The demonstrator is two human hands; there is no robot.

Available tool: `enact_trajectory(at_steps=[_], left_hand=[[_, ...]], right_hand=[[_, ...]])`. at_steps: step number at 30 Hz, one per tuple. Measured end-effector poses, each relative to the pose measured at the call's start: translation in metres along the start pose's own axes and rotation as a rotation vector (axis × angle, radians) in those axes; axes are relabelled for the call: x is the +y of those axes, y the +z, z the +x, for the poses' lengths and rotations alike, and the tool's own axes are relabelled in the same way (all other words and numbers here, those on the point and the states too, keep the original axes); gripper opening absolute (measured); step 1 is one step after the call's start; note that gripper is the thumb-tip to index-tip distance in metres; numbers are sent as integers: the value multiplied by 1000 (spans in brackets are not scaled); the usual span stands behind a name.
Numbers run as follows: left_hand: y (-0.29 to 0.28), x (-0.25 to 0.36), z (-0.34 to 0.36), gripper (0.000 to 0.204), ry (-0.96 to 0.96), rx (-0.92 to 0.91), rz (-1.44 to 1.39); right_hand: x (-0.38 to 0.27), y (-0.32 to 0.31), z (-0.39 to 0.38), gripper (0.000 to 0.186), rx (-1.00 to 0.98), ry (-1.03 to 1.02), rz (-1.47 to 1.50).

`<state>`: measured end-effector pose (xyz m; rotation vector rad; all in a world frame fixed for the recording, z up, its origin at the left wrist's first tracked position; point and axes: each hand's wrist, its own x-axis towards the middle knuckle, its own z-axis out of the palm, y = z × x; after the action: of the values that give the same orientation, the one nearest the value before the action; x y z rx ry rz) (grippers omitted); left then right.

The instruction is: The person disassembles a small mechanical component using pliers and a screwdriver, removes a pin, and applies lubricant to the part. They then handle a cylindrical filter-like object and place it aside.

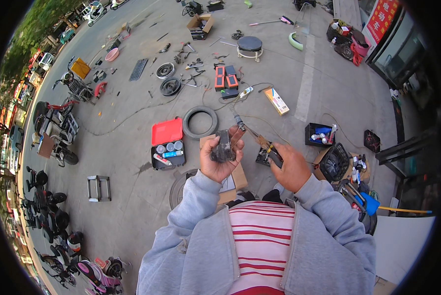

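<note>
My left hand (218,164) is wrapped round a dirty dark box-shaped part (223,146), held up in front of my chest. My right hand (293,168) grips pliers (268,147) with yellow-and-black handles. Their jaws point up and left, towards a thin cable with a dark connector (239,123) just beyond my left fingertips. Whether the jaws touch the cable, I cannot tell. Beneath my hands lie an open cardboard box (237,178) and a dark tray-like object (262,156), both partly covered.
To the left are an open red-lidded toolbox (167,132) with cans and tubes, and a tyre (200,109). Wheel rims (170,87), red-and-black boxes (225,77) and a round stool (250,45) stand further off. At the right sits a black bin (320,134) of bottles. Parked scooters (58,132) line the left.
</note>
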<state>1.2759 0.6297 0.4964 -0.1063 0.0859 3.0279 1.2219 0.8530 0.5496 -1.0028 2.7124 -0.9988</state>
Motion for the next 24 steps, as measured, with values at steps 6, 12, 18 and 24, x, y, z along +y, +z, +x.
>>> enact_trajectory(at_steps=[6,12,18,24], left_hand=[[10,-14,9,55,62,-8,52],[19,-23,15,56,60,-25,54],[10,-35,22,50,112,19,99],[16,-11,20,48,157,-9,-22]], right_hand=[[5,-6,-9,46,0,35,-12],[12,-10,-16,54,46,-17,-215],[20,-6,-20,57,14,24,-600],[60,-26,-34,47,-308,353,125]])
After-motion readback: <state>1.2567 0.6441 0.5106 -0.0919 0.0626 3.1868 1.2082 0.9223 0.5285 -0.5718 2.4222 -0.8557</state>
